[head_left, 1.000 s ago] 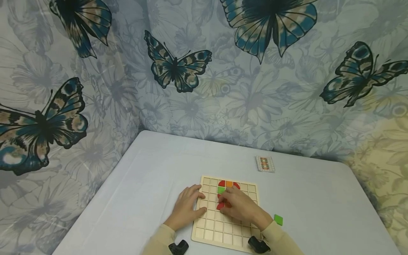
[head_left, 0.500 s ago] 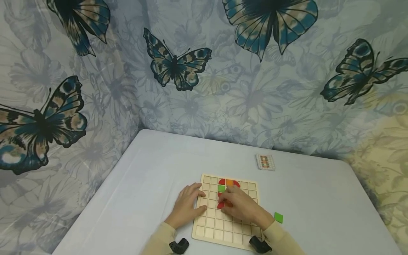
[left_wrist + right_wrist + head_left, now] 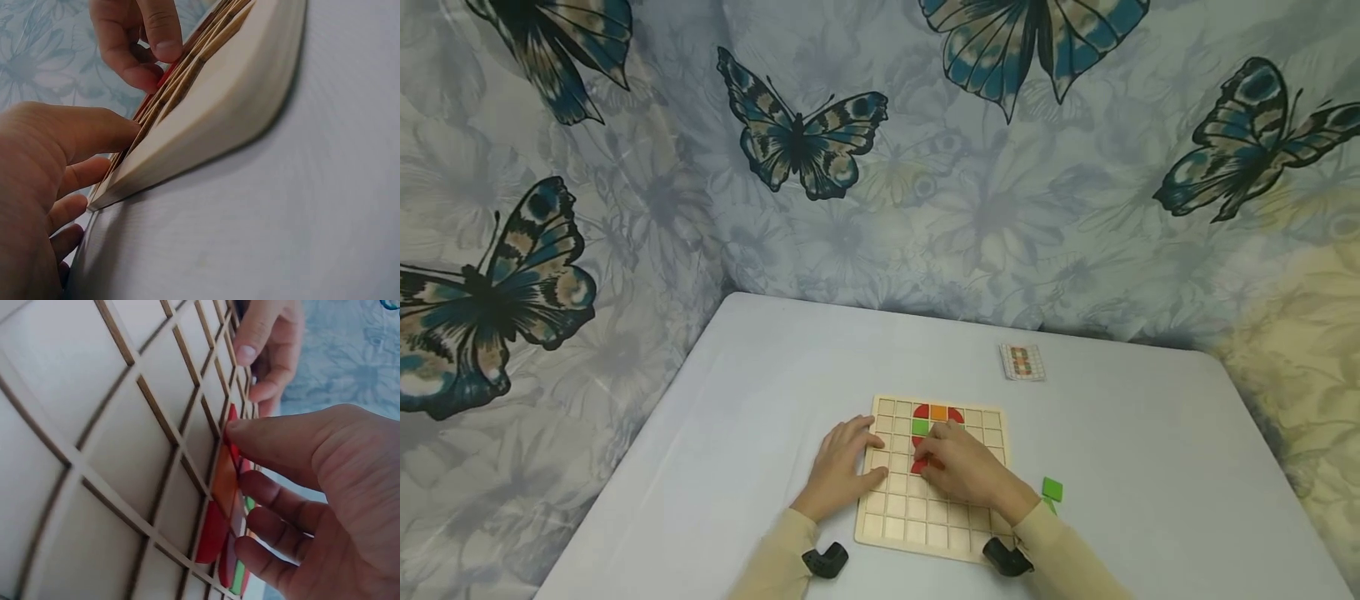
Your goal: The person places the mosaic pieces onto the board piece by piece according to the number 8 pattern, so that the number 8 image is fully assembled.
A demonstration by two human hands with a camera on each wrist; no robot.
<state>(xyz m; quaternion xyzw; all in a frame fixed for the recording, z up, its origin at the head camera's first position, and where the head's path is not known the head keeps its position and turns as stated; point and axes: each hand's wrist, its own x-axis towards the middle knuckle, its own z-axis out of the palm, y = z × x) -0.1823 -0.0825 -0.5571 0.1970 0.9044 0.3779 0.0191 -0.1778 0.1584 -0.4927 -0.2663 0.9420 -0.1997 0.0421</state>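
A wooden grid board lies in front of me, with red, orange and green tiles set in its upper middle cells. My left hand rests at the board's left edge, thumb on the cells and fingers along the rim. Over the tiles is my right hand, and its thumb and fingertips pinch a red rounded tile low down in its cell. Beside that tile sit an orange tile and another red tile. In the head view the right hand hides part of the pattern.
A green square tile lies on the white table right of the board, with another green piece partly behind the right sleeve. Farther back is a small pattern card. Butterfly-print walls stand behind and left of the table.
The head view has tilted down, so everything sits higher in it. Both hands keep nearly the same places on the board. A second green piece shows beside the right sleeve.
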